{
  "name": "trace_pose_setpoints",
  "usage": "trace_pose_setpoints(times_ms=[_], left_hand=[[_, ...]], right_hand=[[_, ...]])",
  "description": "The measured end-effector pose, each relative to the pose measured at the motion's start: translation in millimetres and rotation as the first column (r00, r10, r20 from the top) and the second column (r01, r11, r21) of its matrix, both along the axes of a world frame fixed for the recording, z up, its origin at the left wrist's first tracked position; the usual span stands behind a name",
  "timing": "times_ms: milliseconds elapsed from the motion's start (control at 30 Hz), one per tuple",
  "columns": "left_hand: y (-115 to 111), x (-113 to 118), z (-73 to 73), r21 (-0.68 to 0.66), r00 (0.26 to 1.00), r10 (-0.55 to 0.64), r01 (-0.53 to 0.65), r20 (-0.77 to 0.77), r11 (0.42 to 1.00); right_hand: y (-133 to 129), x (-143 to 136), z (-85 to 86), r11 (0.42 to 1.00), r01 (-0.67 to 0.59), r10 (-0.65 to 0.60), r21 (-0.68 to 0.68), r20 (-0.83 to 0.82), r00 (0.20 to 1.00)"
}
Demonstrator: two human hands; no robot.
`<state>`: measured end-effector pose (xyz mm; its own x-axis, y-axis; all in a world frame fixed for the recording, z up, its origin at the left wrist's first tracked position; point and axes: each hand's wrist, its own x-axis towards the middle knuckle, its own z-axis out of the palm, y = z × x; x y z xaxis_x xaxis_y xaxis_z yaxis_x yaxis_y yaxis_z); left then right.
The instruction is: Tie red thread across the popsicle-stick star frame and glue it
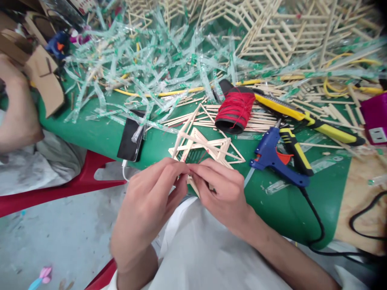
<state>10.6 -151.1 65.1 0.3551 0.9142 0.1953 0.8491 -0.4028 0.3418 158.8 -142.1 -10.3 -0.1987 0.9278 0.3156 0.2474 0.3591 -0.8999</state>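
Observation:
My left hand and my right hand meet at the near side of a star-shaped frame of thin wooden sticks. Both hands are closed, thumbs and forefingers pinched together with the fingertips touching. Short bits of red thread show on the frame just beyond the fingers. The thread seems to run into both pinches, though the fingers cover most of it. Behind the frame lies a black spool wound with red thread.
A blue glue gun, yellow-black cutters and a yellow utility knife lie right. Left are a black phone and another person's arm. Plastic strips, loose sticks and larger stick frames cover the back.

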Motion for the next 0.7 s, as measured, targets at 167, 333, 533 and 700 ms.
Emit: trace_pose_setpoints(times_ms=[167, 333, 533, 700], left_hand=[[-1.3, -0.9, -0.3, 0.002, 0.999, 0.016, -0.017, 0.046, 1.0], [-1.3, 1.1, 0.0, -0.016, 0.995, 0.024, -0.023, 0.098, 1.0], [-2.5, -1.4, 6.5, -0.099, 0.987, 0.045, -0.03, 0.156, 0.995], [-3.6, -7.4, 0.3, -0.226, 0.994, 0.085, -0.068, 0.065, 0.972]], right_hand=[[0.2, 0.7, -1.9, 1.0, -0.01, 0.01, 0.022, -0.006, 1.0], [1.9, 0.8, -0.1, 0.999, -0.047, 0.048, 0.011, -0.009, 0.999], [2.1, -0.4, 0.5, 1.0, -0.005, 0.005, 0.008, -0.019, 1.0], [1.9, 0.5, -2.2, 1.0, 0.001, -0.001, 0.008, -0.055, 0.999]])
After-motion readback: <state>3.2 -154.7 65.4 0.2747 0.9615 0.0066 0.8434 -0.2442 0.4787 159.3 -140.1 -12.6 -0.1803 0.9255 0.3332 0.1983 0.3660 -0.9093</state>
